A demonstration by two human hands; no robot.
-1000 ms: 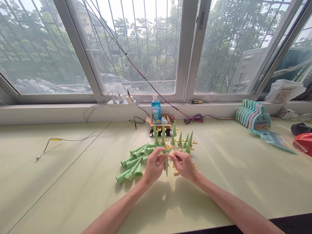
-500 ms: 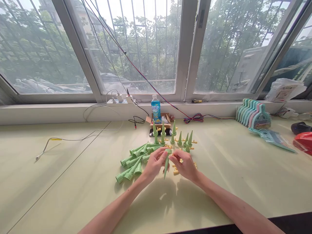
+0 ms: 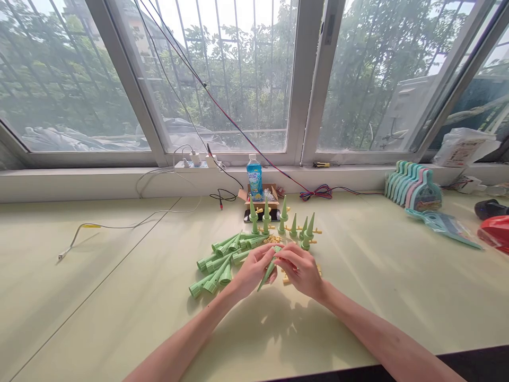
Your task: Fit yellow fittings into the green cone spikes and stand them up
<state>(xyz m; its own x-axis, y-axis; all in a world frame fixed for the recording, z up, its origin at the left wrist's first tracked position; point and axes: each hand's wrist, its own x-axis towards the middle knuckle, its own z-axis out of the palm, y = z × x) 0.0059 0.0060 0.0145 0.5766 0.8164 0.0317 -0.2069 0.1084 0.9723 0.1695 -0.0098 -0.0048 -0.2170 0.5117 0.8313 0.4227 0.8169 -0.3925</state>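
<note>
A green watering spike [image 3: 267,274] hangs point-down and slanted in my left hand [image 3: 254,268], its thumb and fingers closed near the wide end. My right hand [image 3: 299,267] meets it there, fingertips pinched against the spike's upper part; whatever sits between them is hidden. Left of my hands lies a pile of green spikes [image 3: 217,273], open ends toward me. Behind my hands stand several spikes [image 3: 266,218] point-up, with yellow valves [image 3: 317,232] sticking out sideways. Loose yellow valves [image 3: 287,280] lie partly under my right hand, and more yellow pieces [image 3: 273,240] lie just beyond my fingers.
A blue-labelled bottle [image 3: 254,178] and small cardboard box [image 3: 272,203] stand at the back, with a dark phone [image 3: 249,216] before them. Cables [image 3: 318,192] run along the wall. Rightward are pastel dustpan-like pieces [image 3: 413,187], a bagged light-blue item [image 3: 443,225] and a red object [image 3: 495,232].
The held spike's tip has swung left, so it slants more. My right fingers have closed in over its wide end, covering more of it. The pile and standing spikes are unchanged.
</note>
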